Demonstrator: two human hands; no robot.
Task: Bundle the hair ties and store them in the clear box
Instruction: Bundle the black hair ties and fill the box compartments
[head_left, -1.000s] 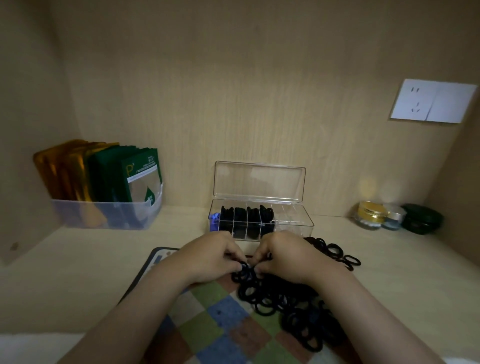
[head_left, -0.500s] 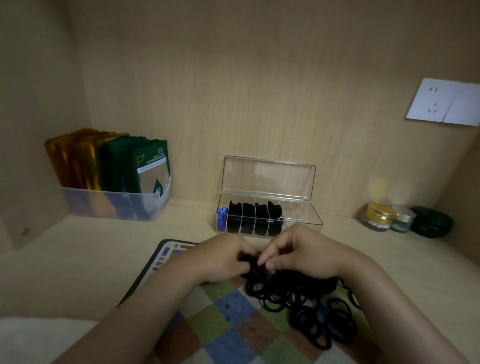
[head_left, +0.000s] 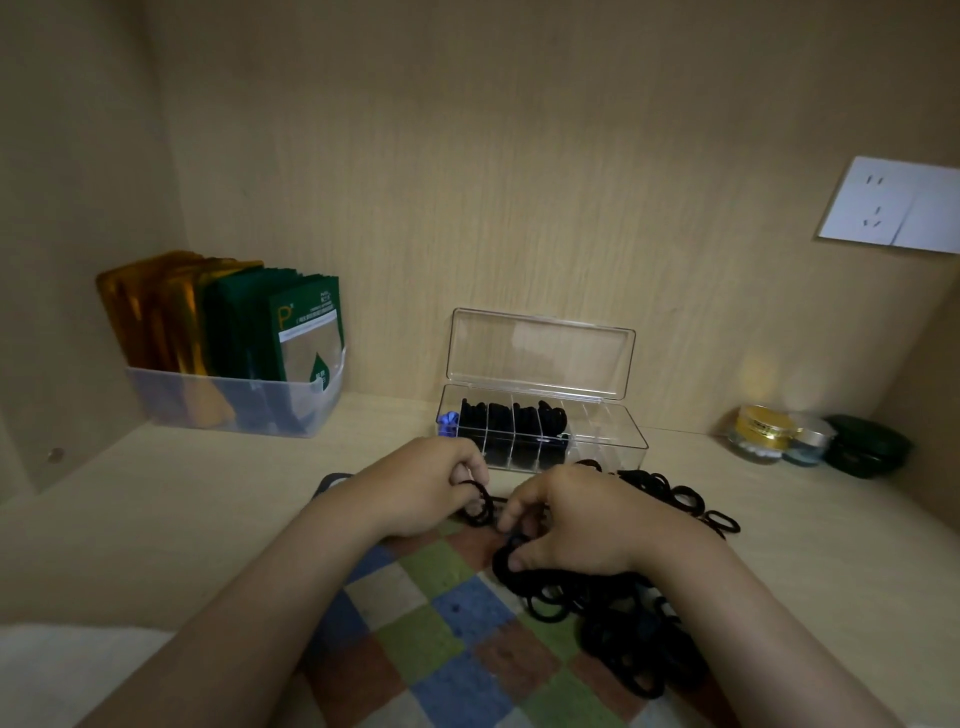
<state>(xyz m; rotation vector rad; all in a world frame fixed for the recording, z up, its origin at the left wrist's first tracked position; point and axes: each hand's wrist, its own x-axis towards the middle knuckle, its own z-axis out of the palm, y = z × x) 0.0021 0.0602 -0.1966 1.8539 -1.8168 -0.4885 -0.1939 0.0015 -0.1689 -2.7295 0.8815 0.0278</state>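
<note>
A heap of black hair ties (head_left: 618, 618) lies on a checkered mat (head_left: 441, 639) and spills toward the right. My left hand (head_left: 426, 488) grips a few black hair ties (head_left: 480, 504) in curled fingers. My right hand (head_left: 571, 519) is beside it, pinching ties at the top of the heap. Just behind my hands stands the clear box (head_left: 608, 441) with its lid up. Several of its left compartments hold black bundles (head_left: 511, 423); the right compartments look bare.
A translucent bin (head_left: 234, 402) of gold and green sachets stands at the back left. Small jars (head_left: 761, 431) and a dark green case (head_left: 865, 452) sit at the back right. A wall socket (head_left: 891, 205) is on the right wall. White cloth (head_left: 67, 670) lies at the near left.
My hands have drawn slightly apart. The left now holds a small loop of ties clear of the heap, while the right has dropped lower onto the pile.
</note>
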